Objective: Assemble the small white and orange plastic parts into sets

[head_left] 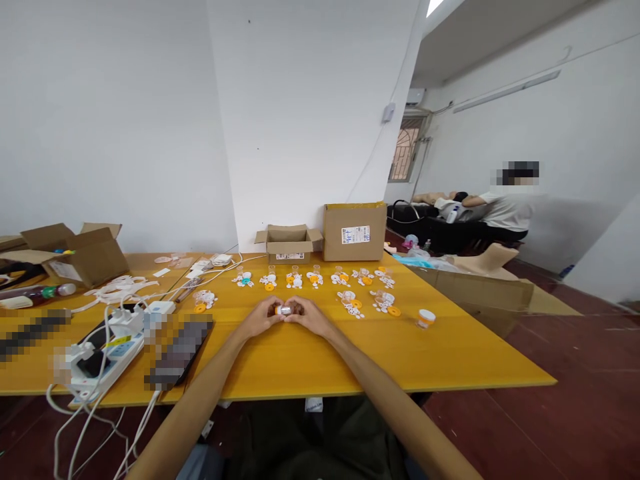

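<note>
Both of my hands meet over the middle of the yellow table [320, 363], with a small clear jar [285, 311] lying sideways between them. An orange and white end of the jar sits in my left hand [261, 317]. Curled round the other end are the fingers of my right hand [306, 316]. Beyond my hands lie several groups of loose parts: clear cups, white discs and orange rings, such as the pile [353, 304] on the right. One group at the back has a teal ring [246, 282]. A similar closed jar with a white lid [426, 318] stands upright at right.
An open carton [289, 245] and a larger closed box [355, 232] stand against the wall. A power strip [117, 357] with tangled cables and a phone [181, 352] occupy the left side. Another open box [83, 257] stands far left. Two people are in the background at right.
</note>
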The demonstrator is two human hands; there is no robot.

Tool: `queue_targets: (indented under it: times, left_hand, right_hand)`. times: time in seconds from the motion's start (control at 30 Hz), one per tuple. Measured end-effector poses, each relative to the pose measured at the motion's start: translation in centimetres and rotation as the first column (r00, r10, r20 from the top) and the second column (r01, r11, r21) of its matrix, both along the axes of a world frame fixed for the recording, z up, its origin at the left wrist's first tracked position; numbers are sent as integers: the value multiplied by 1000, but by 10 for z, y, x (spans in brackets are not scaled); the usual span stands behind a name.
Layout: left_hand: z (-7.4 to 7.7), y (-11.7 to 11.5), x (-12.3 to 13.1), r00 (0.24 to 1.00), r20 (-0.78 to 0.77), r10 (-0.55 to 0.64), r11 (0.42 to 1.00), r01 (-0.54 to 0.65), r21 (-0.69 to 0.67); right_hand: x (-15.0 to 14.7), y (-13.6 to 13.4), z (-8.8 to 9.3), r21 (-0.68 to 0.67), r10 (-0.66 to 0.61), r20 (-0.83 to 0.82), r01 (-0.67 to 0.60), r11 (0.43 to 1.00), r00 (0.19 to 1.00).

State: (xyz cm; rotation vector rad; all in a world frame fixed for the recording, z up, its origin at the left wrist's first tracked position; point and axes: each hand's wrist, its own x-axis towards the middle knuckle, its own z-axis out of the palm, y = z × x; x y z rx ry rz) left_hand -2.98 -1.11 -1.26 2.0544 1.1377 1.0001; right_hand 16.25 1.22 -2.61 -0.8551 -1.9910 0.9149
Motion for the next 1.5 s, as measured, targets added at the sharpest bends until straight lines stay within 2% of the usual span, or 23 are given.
queue_targets:
  times: [0.27,0.5,0.6,0.77,0.93,1.17,1.37,1.5]
  left_hand:
    - [-5,1,3,992,125,8,998,0,-62]
    - [-3,1,4,989,150,19,997,-7,-82]
    - [-2,0,6,985,174,17,996,-2,-84]
    - [1,-2,7,983,183,16,994,4,-110]
    - [5,-3,8,980,200,16,994,7,-112]
    - [7,-5,8,983,182,27,993,-6,-114]
    - [6,-3,7,985,171,18,996,-2,-94]
    - [4,-2,7,987,159,24,996,-10,-88]
  right_hand:
    - [-1,-1,-1,-7,-25,-39,25,1000,999]
    - [0,-3,0,113,-15,-53,21,993,999]
    - [-1,-2,-2,88,-41,-45,45,995,998]
    - [-1,-3,-2,67,-116,33,113,991,993]
    - [-1,-6,0,160,-77,29,71,985,997]
    - [-2,-8,3,104,-120,83,112,988,989]
    - [-1,-10,5,191,-76,54,65,979,996]
    - [-3,-8,5,133,-134,100,121,984,986]
